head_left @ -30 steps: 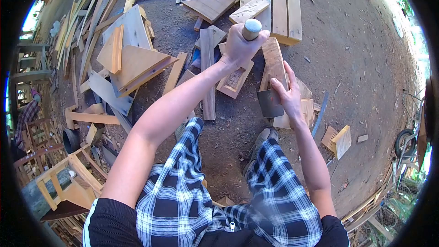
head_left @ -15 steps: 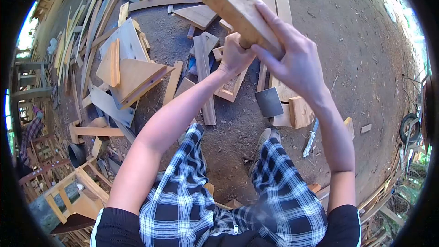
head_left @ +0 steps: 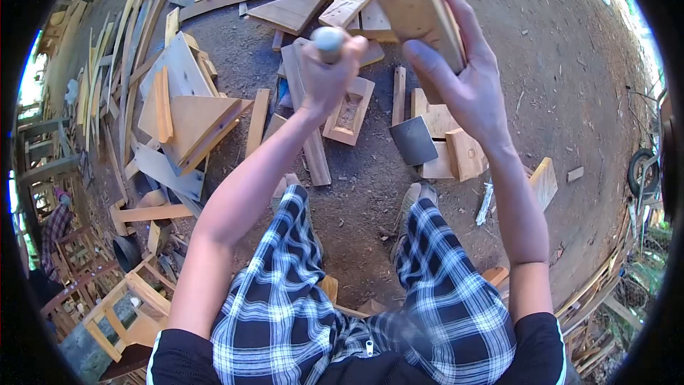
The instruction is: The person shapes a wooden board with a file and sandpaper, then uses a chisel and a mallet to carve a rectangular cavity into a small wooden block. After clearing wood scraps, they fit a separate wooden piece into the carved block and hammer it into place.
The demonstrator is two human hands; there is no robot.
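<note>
My right hand (head_left: pixel 467 75) holds a thick wooden block (head_left: pixel 417 11) raised at the top centre, with the thumb on its near face and the fingers along its right edge. To the left of the block, my left hand (head_left: pixel 331 75) is wrapped round a short rounded tool with a pale, blurred end (head_left: pixel 328 41); the rest of the tool is hidden in the fist. The two hands are apart. Beneath them on the ground lie a small rectangular wooden frame (head_left: pixel 349 110) and a long grey-brown board (head_left: pixel 313 146).
A dark square plate (head_left: pixel 414 141) leans by a wooden block (head_left: pixel 467 155). Stacked angled boards (head_left: pixel 192 125) lie at the left, near long thin strips (head_left: pixel 107 64). A wheel (head_left: pixel 643 171) stands far right. Another person (head_left: pixel 55 232) is at the far left.
My left hand has come away from the block and moved left, showing the tool's pale end. My right hand has tilted the block more upright. The view has shifted slightly.
</note>
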